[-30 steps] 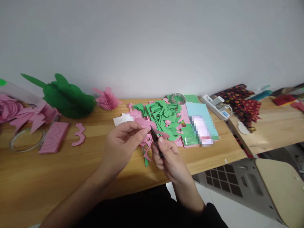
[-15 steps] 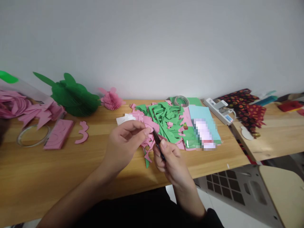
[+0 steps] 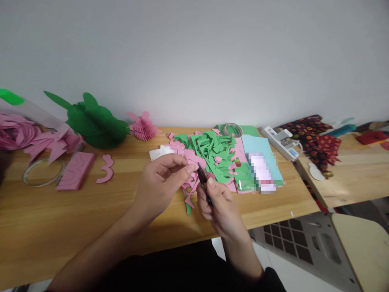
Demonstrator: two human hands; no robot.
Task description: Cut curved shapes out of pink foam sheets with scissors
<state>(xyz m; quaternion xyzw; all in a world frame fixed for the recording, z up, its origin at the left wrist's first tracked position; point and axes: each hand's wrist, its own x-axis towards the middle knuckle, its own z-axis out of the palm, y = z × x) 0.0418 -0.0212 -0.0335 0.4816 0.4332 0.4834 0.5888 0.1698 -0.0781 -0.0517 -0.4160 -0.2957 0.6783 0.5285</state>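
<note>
My left hand (image 3: 162, 180) pinches a piece of pink paper (image 3: 194, 159) between thumb and fingers. In my right hand (image 3: 217, 198) is a pair of dark scissors (image 3: 203, 178), the blades pointing up and left at the paper's edge. My fingers hide the handles. Beneath and beyond both hands lies a heap of green paper scraps (image 3: 212, 150), mixed with pink offcuts (image 3: 190, 199). To the left, a wavy pink cutout (image 3: 106, 170) rests beside a pink paper stack (image 3: 75, 171) with curved outlines drawn on it.
A green honeycomb paper figure (image 3: 97, 125) and a smaller pink one (image 3: 144, 126) stand by the wall. Tape rolls (image 3: 43, 173) lie on the wooden table (image 3: 91, 227). A power strip (image 3: 281, 142) and light-blue paper (image 3: 261, 144) are on the right, near a patterned cloth (image 3: 316, 134).
The scissor blades have shifted slightly and the pink paper between my hands has turned a little. Both hands stay in nearly the same place.
</note>
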